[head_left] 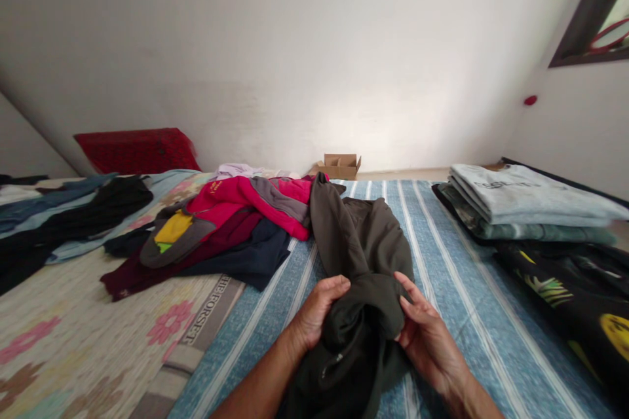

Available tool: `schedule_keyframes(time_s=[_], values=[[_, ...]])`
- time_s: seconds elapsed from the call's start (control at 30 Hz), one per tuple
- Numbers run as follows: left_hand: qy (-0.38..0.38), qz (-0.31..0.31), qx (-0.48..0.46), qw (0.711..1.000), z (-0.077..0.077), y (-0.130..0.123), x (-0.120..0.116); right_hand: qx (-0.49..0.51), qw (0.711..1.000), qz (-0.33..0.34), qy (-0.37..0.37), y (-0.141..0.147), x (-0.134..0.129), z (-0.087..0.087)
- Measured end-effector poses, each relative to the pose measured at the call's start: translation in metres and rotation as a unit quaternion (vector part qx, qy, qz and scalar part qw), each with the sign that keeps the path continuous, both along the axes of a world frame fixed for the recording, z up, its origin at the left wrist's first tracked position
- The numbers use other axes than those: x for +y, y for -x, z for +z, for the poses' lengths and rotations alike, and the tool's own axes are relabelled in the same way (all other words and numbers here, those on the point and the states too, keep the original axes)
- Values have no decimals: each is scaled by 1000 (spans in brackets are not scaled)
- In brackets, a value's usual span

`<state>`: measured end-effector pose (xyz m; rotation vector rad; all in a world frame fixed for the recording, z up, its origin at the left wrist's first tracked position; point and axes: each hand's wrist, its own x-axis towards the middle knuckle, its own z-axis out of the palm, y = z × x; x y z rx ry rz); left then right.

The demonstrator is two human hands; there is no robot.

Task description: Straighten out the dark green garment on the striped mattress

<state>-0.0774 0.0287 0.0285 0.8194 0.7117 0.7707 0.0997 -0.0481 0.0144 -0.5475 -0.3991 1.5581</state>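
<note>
Item: dark olive garment (361, 255), lying lengthwise on the blue striped sheet (457, 275), near end bunched between my hands. Left hand (319, 314): fingers curled, clasping the bunched cloth from its left. Right hand (425, 334): thumb and fingers pinching the fold from its right. Handling, in my judgement: keep both pinches level, draw the fabric taut, avoid the unsorted clothes pile (221, 229).

Both forearms are extended forward from the lower edge of the view, converging toward the centre. The left hand (322, 314) is curled, thumb uppermost. The right hand (427, 337) is held opposite it, fingers closed in a grip.
</note>
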Motion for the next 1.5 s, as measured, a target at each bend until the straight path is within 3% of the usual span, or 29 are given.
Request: schedule_keyframes(time_s=[0.23, 0.37, 0.4, 0.47, 0.63, 0.7, 0.77, 0.87, 1.17, 1.5], values=[[-2, 2, 2, 1000, -1, 1, 1, -56, 998, -13, 11, 1, -3, 0], [0, 0, 1, 1000, 0, 1, 0, -224, 971, -85, 21, -4, -4, -3], [0, 0, 2, 1000, 0, 1, 0, -294, 949, -117, 14, -5, -5, -4], [0, 0, 9, 1000, 0, 1, 0, -443, 878, -179, -41, -8, -7, -6], [-9, 2, 31, 999, 2, -1, -2, -689, 644, -223, -248, -5, -10, -13], [-14, 6, 37, 999, 2, -2, -2, -726, 591, -229, -267, -1, -10, -16], [-14, 7, 43, 999, 3, -3, -2, -741, 570, -234, -268, 1, -9, -19], [-8, 5, 48, 999, 3, -4, -3, -739, 572, -228, -273, 2, -8, -23], [-23, 6, 79, 997, 5, -5, -4, -697, 635, -223, -246, -5, -6, -29], [-49, 5, 153, 987, -6, -4, -6, -595, 789, -137, -67, -5, -12, -25]])
